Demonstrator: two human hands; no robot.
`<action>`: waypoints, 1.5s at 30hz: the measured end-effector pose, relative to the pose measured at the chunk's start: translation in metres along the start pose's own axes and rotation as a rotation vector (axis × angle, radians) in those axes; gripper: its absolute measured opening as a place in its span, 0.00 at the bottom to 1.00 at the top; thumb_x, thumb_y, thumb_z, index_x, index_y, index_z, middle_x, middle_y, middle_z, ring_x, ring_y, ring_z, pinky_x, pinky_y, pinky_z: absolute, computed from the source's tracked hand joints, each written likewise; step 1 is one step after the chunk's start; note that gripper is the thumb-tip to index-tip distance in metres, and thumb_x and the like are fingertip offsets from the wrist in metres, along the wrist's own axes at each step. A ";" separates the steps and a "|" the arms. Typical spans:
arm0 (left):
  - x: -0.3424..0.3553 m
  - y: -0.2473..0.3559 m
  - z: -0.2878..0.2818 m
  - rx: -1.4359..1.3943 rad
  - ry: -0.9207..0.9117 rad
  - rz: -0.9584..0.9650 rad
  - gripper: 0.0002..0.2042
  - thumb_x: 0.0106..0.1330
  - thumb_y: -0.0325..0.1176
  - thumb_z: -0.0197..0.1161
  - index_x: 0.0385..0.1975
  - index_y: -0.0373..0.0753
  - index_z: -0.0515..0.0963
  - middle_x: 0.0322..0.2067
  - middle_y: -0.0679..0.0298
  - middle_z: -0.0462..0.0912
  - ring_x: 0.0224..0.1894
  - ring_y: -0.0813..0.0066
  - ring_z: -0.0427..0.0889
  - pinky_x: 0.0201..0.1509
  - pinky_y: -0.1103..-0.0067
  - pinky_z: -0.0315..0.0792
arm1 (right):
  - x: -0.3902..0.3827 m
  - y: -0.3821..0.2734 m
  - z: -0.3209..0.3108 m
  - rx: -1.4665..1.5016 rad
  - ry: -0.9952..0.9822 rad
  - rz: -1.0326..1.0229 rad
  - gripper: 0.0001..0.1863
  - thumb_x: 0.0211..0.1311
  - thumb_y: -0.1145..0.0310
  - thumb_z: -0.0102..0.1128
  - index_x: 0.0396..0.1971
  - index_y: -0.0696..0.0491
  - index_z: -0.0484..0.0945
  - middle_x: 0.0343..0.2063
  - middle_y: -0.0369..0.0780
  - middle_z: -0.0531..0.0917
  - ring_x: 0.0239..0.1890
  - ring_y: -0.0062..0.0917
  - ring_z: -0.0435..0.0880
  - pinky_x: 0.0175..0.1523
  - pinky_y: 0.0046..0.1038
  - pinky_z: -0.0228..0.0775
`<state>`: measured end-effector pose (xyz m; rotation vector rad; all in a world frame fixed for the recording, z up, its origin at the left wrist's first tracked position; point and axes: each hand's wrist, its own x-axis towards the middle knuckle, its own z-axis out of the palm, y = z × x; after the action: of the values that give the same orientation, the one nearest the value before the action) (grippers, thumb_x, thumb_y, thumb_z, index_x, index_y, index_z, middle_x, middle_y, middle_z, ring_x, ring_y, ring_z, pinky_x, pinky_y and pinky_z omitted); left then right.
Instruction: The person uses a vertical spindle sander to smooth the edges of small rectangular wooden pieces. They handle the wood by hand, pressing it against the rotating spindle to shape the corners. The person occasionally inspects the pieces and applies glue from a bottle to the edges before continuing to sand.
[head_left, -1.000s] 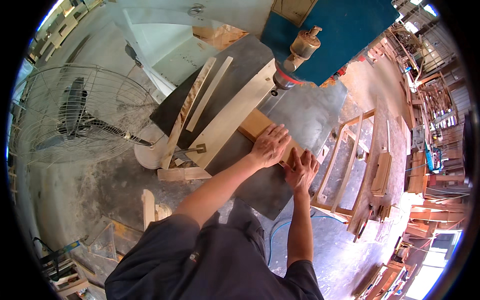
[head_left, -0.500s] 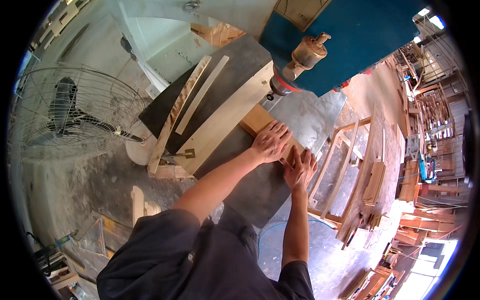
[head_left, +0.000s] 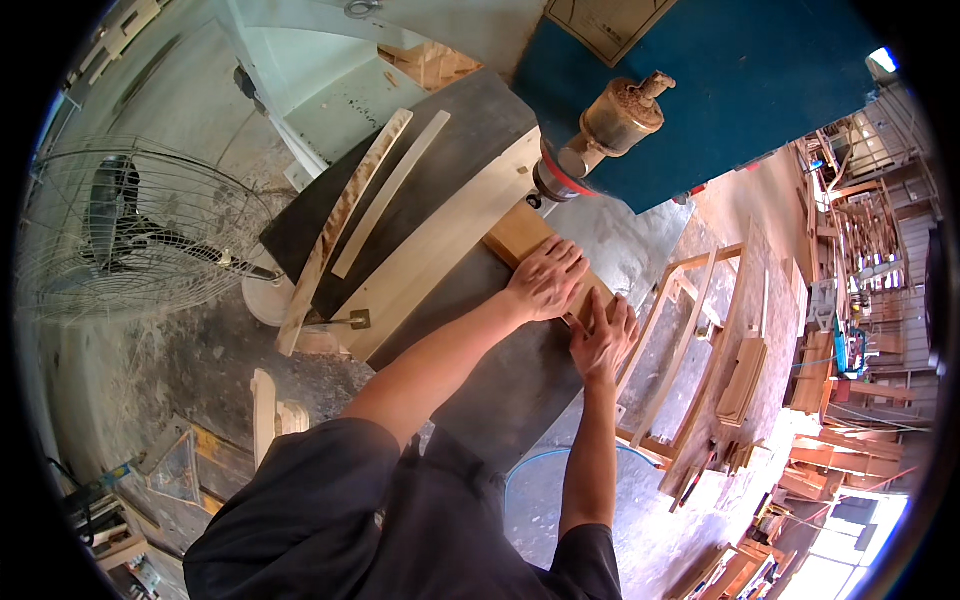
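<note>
On the dark metal machine table (head_left: pixel 490 365) lies a short brown wooden board (head_left: pixel 516 234), its far end close to the pale wooden fence (head_left: pixel 445 250). My left hand (head_left: pixel 546 281) rests over the board's middle with its fingers curled across the top. At the board's near right end, my right hand (head_left: pixel 604 338) grips it, fingers over the top and thumb along the side. The cutting head (head_left: pixel 558 180), dark with a red rim, stands just beyond the board's far end. Whether it touches the wood I cannot tell. My hands cover much of the board.
A dusty cylindrical cup (head_left: pixel 621 117) sticks out from the blue machine body (head_left: pixel 740 90). Two thin curved wooden strips (head_left: pixel 390 195) lie behind the fence. A wire-caged fan (head_left: pixel 140 230) stands at left, and a wooden frame (head_left: pixel 680 350) leans at right.
The view has shifted slightly, so the machine sits a little lower and further left. Both hands keep their places on the board, with little visible movement.
</note>
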<state>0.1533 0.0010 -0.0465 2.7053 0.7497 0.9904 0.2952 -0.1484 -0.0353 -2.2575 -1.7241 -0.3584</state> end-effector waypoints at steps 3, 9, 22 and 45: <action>0.007 -0.001 0.001 -0.008 0.008 0.002 0.17 0.69 0.37 0.66 0.54 0.38 0.78 0.54 0.55 0.81 0.63 0.57 0.77 0.75 0.62 0.65 | 0.007 0.003 0.001 -0.006 0.016 -0.009 0.41 0.50 0.51 0.82 0.68 0.38 0.82 0.68 0.52 0.75 0.70 0.52 0.71 0.75 0.56 0.55; 0.015 -0.004 0.006 -0.009 0.022 0.002 0.16 0.69 0.37 0.65 0.54 0.38 0.78 0.54 0.56 0.80 0.64 0.57 0.76 0.75 0.62 0.64 | 0.013 0.012 0.006 -0.015 0.011 -0.007 0.41 0.49 0.52 0.83 0.68 0.38 0.81 0.68 0.51 0.75 0.69 0.52 0.72 0.75 0.54 0.55; 0.019 -0.008 0.020 0.024 -0.002 -0.012 0.18 0.72 0.40 0.63 0.56 0.38 0.77 0.56 0.55 0.80 0.66 0.58 0.75 0.77 0.61 0.62 | 0.019 0.016 0.010 -0.029 0.003 -0.003 0.43 0.47 0.58 0.82 0.70 0.37 0.80 0.68 0.51 0.75 0.70 0.51 0.72 0.76 0.53 0.56; 0.028 -0.012 0.024 0.008 0.050 0.000 0.18 0.66 0.40 0.68 0.52 0.39 0.79 0.54 0.57 0.80 0.63 0.58 0.76 0.76 0.62 0.63 | 0.027 0.031 0.021 -0.042 -0.008 -0.013 0.42 0.50 0.52 0.79 0.71 0.36 0.80 0.69 0.51 0.75 0.70 0.53 0.71 0.75 0.55 0.57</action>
<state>0.1827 0.0257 -0.0528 2.6967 0.7641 1.0603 0.3323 -0.1243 -0.0476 -2.2815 -1.7514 -0.3930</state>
